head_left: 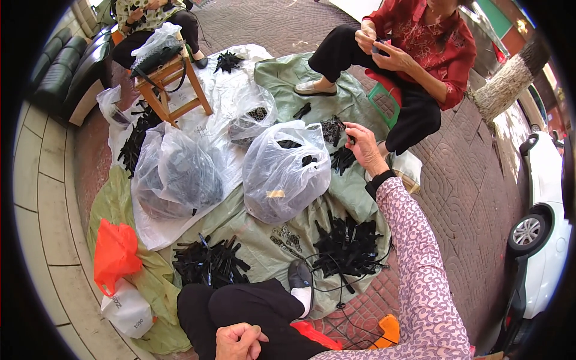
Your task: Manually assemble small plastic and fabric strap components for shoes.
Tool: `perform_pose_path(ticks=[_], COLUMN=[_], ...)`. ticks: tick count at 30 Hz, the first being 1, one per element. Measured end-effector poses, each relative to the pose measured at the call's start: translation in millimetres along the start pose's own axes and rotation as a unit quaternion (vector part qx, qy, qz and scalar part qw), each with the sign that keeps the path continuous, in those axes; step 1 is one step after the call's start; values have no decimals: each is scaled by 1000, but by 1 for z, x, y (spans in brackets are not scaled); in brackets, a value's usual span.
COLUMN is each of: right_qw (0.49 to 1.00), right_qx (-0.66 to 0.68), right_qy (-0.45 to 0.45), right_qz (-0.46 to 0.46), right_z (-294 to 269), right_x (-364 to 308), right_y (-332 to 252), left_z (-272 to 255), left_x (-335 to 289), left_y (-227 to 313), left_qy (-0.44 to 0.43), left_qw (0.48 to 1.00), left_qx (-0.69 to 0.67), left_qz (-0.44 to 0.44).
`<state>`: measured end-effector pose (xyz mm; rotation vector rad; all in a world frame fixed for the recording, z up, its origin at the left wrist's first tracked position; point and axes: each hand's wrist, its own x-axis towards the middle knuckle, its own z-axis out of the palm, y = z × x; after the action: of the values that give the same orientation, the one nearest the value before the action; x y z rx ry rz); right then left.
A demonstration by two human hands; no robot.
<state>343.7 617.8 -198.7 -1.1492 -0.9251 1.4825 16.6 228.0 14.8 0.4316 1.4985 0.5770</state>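
My right hand (365,149) reaches far forward, its fingers pinched around a small dark piece (351,140) whose kind I cannot make out. Just left of it lies a heap of small dark parts (332,129), with black strap-like pieces (342,159) below. Over my lap my left hand (239,342) is curled closed; anything inside it is hidden. A large translucent plastic bag (285,186) with black contents stands left of my right hand. Piles of black strap-like pieces lie before me, one at left (210,262) and one at right (347,246).
Another filled clear bag (175,174) and a wooden stool (174,84) stand on the sheets. A person in red (420,54) sits at far right, another person (159,24) far left. A dark cable (336,290) runs near my shoe. An orange-red bag (116,255) lies left.
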Motion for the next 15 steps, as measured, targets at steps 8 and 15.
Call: perform_pose_path(ticks=[8, 15], right_qw=[994, 993], right_qx=[99, 110], right_qy=[-12, 3], right_qz=[45, 33], right_z=[14, 24], right_x=[-26, -48], right_y=[-18, -34], left_z=[-7, -12], left_x=[-5, -9], left_y=[-10, -12], left_qy=[-1, 0], left_qw=[1000, 998], left_qx=[-17, -16], left_qz=[22, 57])
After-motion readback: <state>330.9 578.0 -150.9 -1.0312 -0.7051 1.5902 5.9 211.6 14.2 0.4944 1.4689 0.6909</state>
